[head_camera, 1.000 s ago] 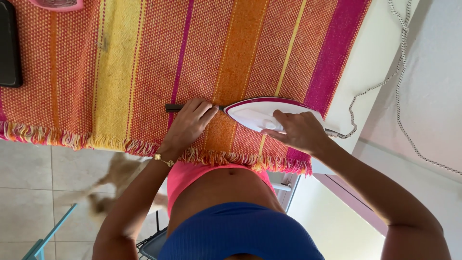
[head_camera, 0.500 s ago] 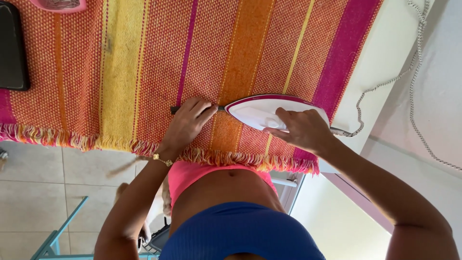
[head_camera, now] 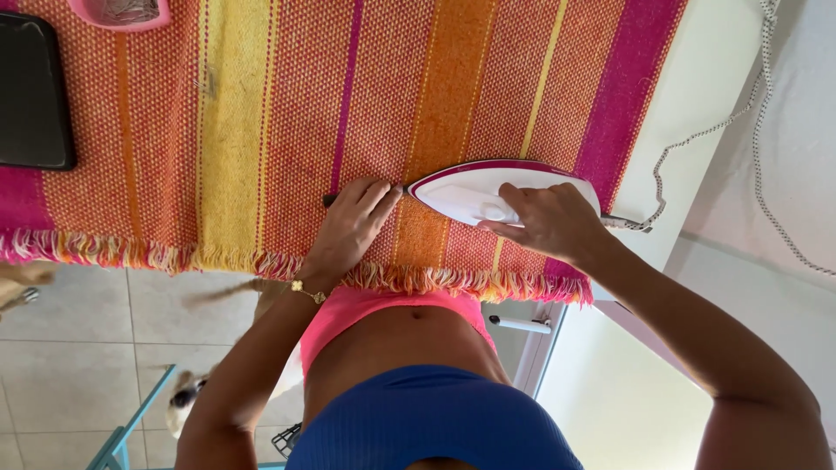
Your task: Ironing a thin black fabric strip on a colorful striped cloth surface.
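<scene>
We see a broad striped woven cloth [head_camera: 261, 130], orange, yellow and magenta with a fringed near edge, spread over the desk [head_camera: 697, 113], whose bare white edge shows at the right; beyond that edge a pale wall and a twisted cord [head_camera: 697, 144] run down to the iron; below the fringe lies a tiled floor [head_camera: 78, 348], where a light-coloured dog [head_camera: 187, 396] stands blurred; at the far left a flat black tray [head_camera: 30, 91] lies on the cloth, with a pink container [head_camera: 122, 10] just beyond it; the white iron with a magenta rim [head_camera: 475, 191] sits flat on the cloth near the fringe, nose pointing left; our right hand [head_camera: 544, 222] is closed around its handle from above; our left hand [head_camera: 353, 224] lies open, palm down, fingers spread on the cloth just left of the iron's nose, resting over a thin dark item [head_camera: 329, 199] we cannot make out; we judge that the pressing stroke is under way, one hand flattening ahead of the sole; pushing further left would call for that flat hand to clear the hot nose first.
</scene>
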